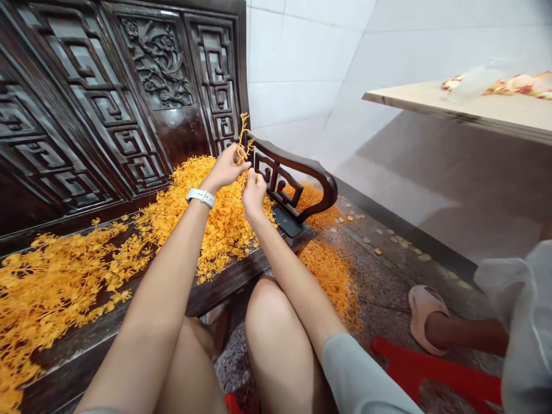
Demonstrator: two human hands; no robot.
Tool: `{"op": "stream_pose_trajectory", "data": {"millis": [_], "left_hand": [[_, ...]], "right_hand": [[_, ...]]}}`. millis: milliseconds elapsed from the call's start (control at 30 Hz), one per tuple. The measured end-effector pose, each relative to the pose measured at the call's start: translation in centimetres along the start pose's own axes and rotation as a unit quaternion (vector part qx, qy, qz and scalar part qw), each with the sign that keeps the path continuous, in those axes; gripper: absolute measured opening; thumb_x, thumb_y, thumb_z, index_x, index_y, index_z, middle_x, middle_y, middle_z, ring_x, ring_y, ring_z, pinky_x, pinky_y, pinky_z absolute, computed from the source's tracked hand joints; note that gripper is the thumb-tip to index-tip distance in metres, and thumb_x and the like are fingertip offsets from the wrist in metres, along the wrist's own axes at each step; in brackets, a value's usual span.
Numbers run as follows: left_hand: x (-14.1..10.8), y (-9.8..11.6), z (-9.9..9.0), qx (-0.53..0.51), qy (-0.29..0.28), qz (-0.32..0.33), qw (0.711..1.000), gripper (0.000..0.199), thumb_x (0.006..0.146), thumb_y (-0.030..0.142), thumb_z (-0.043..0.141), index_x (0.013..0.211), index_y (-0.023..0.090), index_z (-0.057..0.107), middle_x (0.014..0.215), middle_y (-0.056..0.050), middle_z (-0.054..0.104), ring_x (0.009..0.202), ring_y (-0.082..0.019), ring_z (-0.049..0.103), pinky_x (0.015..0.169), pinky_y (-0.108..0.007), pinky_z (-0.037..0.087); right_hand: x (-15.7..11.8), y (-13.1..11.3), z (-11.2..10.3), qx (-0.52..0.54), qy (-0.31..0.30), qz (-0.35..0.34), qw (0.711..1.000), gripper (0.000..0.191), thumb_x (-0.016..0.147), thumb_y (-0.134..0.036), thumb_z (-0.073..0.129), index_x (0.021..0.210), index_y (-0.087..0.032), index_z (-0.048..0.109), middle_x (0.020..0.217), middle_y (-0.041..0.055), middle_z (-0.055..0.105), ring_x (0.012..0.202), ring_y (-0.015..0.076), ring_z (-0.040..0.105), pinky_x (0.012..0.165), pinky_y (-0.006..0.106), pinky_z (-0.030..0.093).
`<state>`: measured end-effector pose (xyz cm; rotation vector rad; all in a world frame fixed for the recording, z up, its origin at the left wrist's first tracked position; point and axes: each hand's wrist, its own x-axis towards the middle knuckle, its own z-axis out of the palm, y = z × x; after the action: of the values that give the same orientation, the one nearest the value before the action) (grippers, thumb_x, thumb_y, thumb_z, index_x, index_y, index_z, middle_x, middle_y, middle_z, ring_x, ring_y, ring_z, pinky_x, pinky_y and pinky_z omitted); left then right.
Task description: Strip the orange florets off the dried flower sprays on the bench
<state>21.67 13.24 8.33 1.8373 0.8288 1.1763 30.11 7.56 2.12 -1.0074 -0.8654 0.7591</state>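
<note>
My left hand [226, 169], with a white watch band [200, 197] on its wrist, pinches a thin branching orange sprig [243, 138] and holds it up. My right hand [254, 192] sits just below, its fingertips closed against the lower end of the same sprig. Both hands are above a large heap of orange strands [215, 224], which looks like dried fungus. The heap covers the seat of a dark carved wooden bench [228, 282] and spreads far to the left.
A curved wooden armrest [297, 172] rises just right of my hands, with a dark flat object [287, 221] below it. Orange strands [332, 282] lie on the floor. To the right are a person's foot in a pink slipper [426, 319], a red plastic stool [431, 374] and a pale table [457, 103].
</note>
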Motion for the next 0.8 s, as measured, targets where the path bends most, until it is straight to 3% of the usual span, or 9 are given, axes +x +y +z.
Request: {"op": "stream_pose_trajectory", "data": {"millis": [100,200,267,367,467,600,800], "left_hand": [[-0.2,0.4,-0.1,-0.015,0.021,-0.092,0.995,0.017,0.101,0.019,0.066,0.1,0.024,0.05,0.075,0.001,0.061,0.045,-0.012,0.057,0.043,-0.021,0.041],[-0.1,0.4,0.3,-0.043,0.057,-0.179,0.981,0.015,0.108,0.032,0.06,0.1,0.026,0.049,0.066,0.002,0.061,0.039,-0.014,0.054,0.042,-0.022,0.038],[0.2,0.0,0.9,-0.076,0.116,-0.166,0.976,0.021,0.104,0.033,0.068,0.096,0.025,0.051,0.063,0.002,0.057,0.041,-0.013,0.051,0.043,-0.021,0.035],[1.0,-0.6,1.2,-0.099,0.232,-0.059,0.966,0.027,0.096,0.023,0.08,0.087,0.022,0.054,0.072,0.001,0.057,0.054,-0.011,0.053,0.049,-0.02,0.036],[2.0,-0.7,0.3,-0.109,0.331,-0.002,0.937,0.023,0.1,0.02,0.074,0.087,0.021,0.054,0.078,0.0,0.057,0.061,-0.011,0.054,0.055,-0.02,0.039],[2.7,0.3,-2.7,-0.189,0.409,-0.045,0.892,0.017,0.11,0.03,0.058,0.096,0.023,0.052,0.072,0.004,0.05,0.052,-0.01,0.049,0.051,-0.02,0.036],[1.8,1.4,-6.6,-0.226,0.439,-0.102,0.863,0.018,0.115,0.024,0.032,0.103,0.025,0.046,0.059,0.009,0.043,0.039,-0.009,0.042,0.042,-0.02,0.027]], "right_hand": [[0.5,0.0,-0.2,-0.035,0.029,-0.043,0.998,0.047,0.107,-0.064,0.045,0.081,-0.026,0.037,0.065,-0.0052,0.044,0.057,0.0131,0.044,0.06,0.027,0.037],[1.2,-0.4,-0.1,-0.116,0.035,-0.087,0.989,0.051,0.108,-0.069,0.038,0.082,-0.025,0.041,0.068,-0.0027,0.05,0.065,0.0152,0.051,0.066,0.029,0.039],[1.9,-0.9,0.4,-0.161,0.034,-0.114,0.98,0.053,0.109,-0.07,0.034,0.082,-0.025,0.042,0.073,-0.0009,0.054,0.07,0.0163,0.055,0.069,0.029,0.04],[3.0,-1.7,1.7,-0.203,0.004,-0.136,0.97,0.051,0.111,-0.067,0.032,0.085,-0.024,0.045,0.079,0.001,0.059,0.075,0.0178,0.058,0.074,0.03,0.042],[3.8,-2.9,3.6,-0.228,-0.023,-0.156,0.961,0.051,0.112,-0.065,0.032,0.09,-0.024,0.051,0.084,0.0025,0.062,0.082,0.0201,0.062,0.081,0.032,0.046],[4.2,-4.1,6.2,-0.243,-0.067,-0.177,0.951,0.053,0.112,-0.065,0.031,0.092,-0.024,0.058,0.086,0.0036,0.064,0.087,0.0222,0.064,0.088,0.037,0.051],[4.5,-3.6,10.1,-0.246,-0.132,-0.193,0.941,0.056,0.112,-0.065,0.031,0.094,-0.023,0.062,0.083,0.0042,0.064,0.085,0.023,0.065,0.094,0.041,0.054]]}}
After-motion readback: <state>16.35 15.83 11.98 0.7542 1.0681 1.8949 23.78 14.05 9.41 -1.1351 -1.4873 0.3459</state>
